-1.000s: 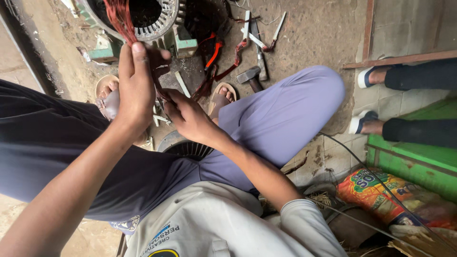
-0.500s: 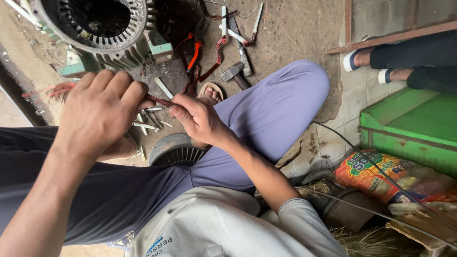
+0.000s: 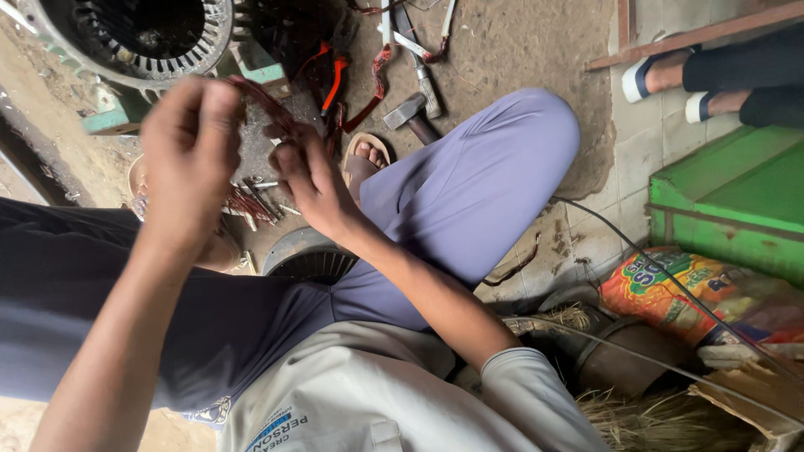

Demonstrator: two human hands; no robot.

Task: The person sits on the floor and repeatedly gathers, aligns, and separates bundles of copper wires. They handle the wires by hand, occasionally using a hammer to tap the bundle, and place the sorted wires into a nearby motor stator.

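Wearing a light grey short-sleeved shirt point(image 3: 352, 402) with a printed chest patch, lavender-purple trousers point(image 3: 469, 192) and a tan open-toed sandal point(image 3: 362, 159). Bare forearms, nothing on the hands.

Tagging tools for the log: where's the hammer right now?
Head view, top centre: the hammer lies on the dirt floor just above the raised knee, beside the sandalled foot, right of the motor stator.
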